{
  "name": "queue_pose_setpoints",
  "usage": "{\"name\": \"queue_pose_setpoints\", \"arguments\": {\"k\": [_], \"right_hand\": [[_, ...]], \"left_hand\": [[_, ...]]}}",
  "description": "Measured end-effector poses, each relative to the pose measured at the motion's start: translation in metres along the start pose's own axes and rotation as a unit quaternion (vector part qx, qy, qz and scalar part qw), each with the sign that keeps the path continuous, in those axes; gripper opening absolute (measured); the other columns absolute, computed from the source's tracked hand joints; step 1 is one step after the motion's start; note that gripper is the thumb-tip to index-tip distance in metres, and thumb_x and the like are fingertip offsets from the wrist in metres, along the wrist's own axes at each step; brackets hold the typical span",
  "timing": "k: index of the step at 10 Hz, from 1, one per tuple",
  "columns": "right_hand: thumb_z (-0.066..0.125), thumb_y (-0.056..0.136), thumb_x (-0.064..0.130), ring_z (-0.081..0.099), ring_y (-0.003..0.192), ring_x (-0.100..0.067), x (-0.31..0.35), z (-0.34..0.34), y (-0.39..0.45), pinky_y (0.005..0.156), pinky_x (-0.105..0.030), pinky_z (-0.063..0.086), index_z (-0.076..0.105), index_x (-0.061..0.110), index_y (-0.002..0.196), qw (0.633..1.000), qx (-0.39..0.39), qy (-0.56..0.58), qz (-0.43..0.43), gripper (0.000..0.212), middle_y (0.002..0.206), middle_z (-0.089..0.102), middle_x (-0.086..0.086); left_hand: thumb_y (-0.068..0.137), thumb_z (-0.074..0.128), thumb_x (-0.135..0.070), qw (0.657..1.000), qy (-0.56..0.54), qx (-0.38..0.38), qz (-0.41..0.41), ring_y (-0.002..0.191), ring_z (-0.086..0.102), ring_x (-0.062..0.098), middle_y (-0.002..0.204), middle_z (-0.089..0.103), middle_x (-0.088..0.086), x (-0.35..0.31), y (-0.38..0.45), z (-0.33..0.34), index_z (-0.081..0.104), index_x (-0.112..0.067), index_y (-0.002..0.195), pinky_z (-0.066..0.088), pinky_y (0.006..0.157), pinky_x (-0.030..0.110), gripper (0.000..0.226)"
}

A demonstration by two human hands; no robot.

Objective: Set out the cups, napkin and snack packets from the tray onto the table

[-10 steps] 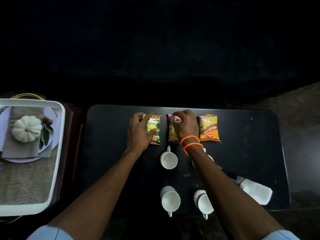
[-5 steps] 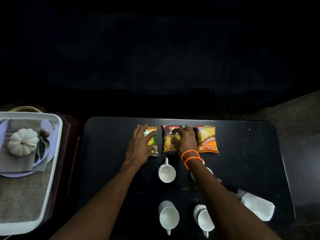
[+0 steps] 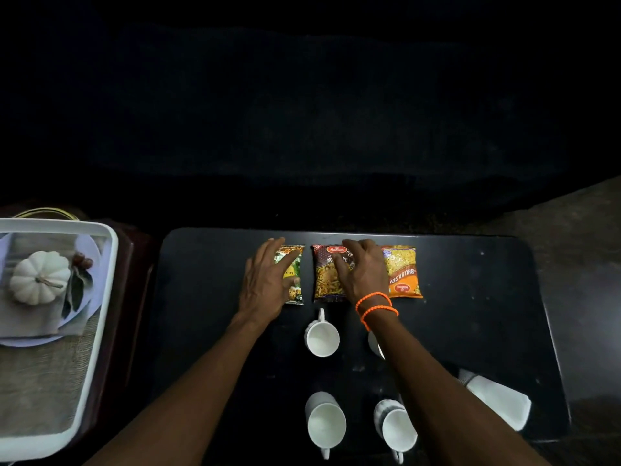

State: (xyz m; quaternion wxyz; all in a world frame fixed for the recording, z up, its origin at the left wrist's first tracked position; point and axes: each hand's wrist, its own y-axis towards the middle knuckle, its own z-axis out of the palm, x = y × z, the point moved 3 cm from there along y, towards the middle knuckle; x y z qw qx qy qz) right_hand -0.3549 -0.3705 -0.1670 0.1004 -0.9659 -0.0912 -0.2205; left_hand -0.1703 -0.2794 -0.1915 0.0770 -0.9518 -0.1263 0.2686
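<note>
Both palms lie flat: my left hand [image 3: 265,280] presses the green snack packet [image 3: 293,274], my right hand [image 3: 363,272] the maroon packet [image 3: 325,279], orange packet [image 3: 401,272] beside. Nearer me, 4 white ceramic cups [image 3: 322,338] and folded white napkin [image 3: 497,400] already sit on the black table [image 3: 208,284]; I judge only straightening remains.

Three snack packets [image 3: 401,272] in a row, four white cups [image 3: 322,338], folded napkin [image 3: 497,400] at right

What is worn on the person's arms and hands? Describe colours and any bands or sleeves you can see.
The right hand has two bright orange beaded bands around its wrist. The left hand wears nothing: no ring, watch or band shows. Both forearms are bare as far as the bottom edge of the picture, with no sleeves in view.
</note>
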Motion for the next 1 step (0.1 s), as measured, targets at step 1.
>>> {"name": "queue_pose_setpoints", "arguments": {"k": [1], "right_hand": [[0.061, 0.093, 0.047, 0.056, 0.12, -0.027, 0.0069, -0.0065, 0.0049, 0.096, -0.045, 0.052, 0.06, 0.019, 0.134, 0.998, -0.04, -0.03, -0.027, 0.05, 0.13, 0.06, -0.009]], "left_hand": [[0.092, 0.075, -0.026, 0.999, 0.009, -0.045, 0.024, 0.155, 0.028, 0.03, 0.164, 0.039, 0.01, -0.0022, 0.0066, -0.0104, 0.053, -0.023, 0.15, 0.032, 0.118, 0.051, 0.062]]}}
